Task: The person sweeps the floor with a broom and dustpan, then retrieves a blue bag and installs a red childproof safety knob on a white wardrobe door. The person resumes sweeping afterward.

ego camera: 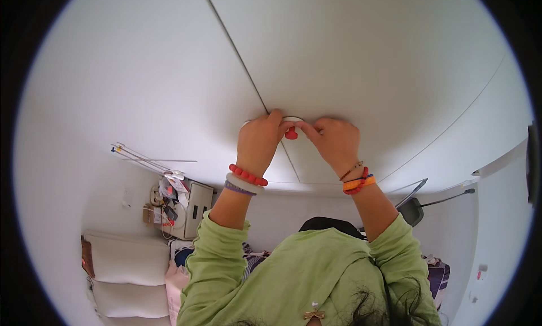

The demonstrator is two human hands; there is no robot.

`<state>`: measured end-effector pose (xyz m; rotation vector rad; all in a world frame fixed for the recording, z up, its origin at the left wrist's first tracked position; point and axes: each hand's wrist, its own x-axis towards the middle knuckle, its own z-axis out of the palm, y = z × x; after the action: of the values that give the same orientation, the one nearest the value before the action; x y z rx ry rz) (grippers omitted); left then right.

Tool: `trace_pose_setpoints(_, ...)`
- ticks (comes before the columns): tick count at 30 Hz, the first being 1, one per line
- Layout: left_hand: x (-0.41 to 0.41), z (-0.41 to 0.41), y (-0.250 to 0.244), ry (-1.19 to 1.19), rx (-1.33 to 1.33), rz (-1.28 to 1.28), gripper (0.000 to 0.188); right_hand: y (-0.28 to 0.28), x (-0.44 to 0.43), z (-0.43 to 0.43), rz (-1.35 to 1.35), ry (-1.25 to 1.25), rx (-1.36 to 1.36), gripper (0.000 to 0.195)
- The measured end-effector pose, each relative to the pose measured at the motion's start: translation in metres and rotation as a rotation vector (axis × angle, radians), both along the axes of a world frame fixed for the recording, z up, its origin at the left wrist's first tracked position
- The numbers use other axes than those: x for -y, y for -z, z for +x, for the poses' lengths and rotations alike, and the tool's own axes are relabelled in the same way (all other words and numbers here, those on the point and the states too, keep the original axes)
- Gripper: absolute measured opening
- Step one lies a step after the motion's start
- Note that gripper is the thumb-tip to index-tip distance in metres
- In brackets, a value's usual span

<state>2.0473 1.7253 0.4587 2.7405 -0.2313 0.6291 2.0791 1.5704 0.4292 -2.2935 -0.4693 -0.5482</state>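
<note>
Both hands are raised against a white panelled surface [360, 63], close to a dark seam that runs down it. Between my thumbs a small red knob [291, 133] sticks out, and the curved edge of a white piece [292, 119] shows just above it. My left hand [260, 139], fingers curled, grips the white piece at its left side, with the thumb beside the knob. From the right, my right hand [336, 142] grips it too, its thumb tip meeting the left thumb over the knob. The hands hide most of the white piece.
A small cabinet [199, 203] with cluttered items on top stands at left below, near a wall-mounted rack of rods [144, 156]. Further down are pale cushions [131, 258]. A dark chair [410, 211] is at right.
</note>
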Motion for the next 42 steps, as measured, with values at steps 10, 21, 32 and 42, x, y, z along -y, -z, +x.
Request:
trace_pose_setpoints(10,0.007,-0.002,0.019,-0.068,0.086,-0.098,0.015,0.018,-0.004,0.005,0.058,-0.046,0.035,0.037)
trace_pose_setpoints(21,0.01,-0.015,0.064,-0.21,0.12,-0.344,0.013,0.033,-0.005,0.001,0.026,-0.047,-0.008,0.037)
trace_pose_setpoints(32,0.018,-0.002,0.077,-0.029,-0.089,-1.189,0.017,0.034,-0.005,0.002,0.078,-0.022,0.011,0.038)
trace_pose_setpoints(42,0.027,-0.005,0.077,-0.019,-0.048,-1.374,0.017,0.027,-0.001,0.007,0.004,-0.068,-0.009,0.04)
